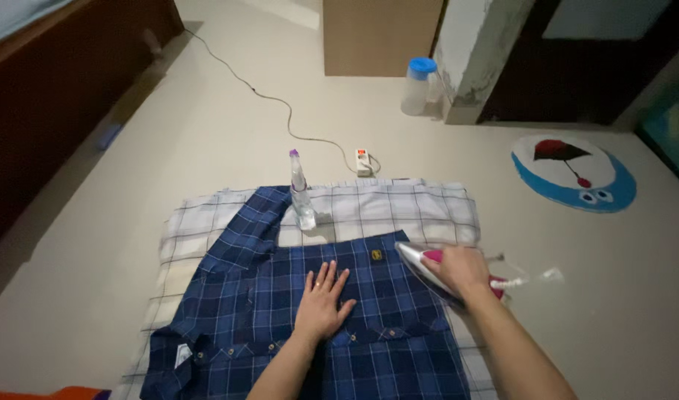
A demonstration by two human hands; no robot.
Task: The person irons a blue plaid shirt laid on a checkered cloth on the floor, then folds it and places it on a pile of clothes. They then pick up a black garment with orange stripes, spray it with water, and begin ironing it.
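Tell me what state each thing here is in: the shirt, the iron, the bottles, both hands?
Blue plaid shirt: spread flat on the checked cloth, buttoned.
Iron: tilted on the shirt, gripped by its pink handle.
Right hand: closed around the iron's handle.
Left hand: open, pressed flat on the shirt.
Spray bottle: upright, capped.
Jug: upright, blue lid on.
Power strip: on the floor; plugs too small to tell.
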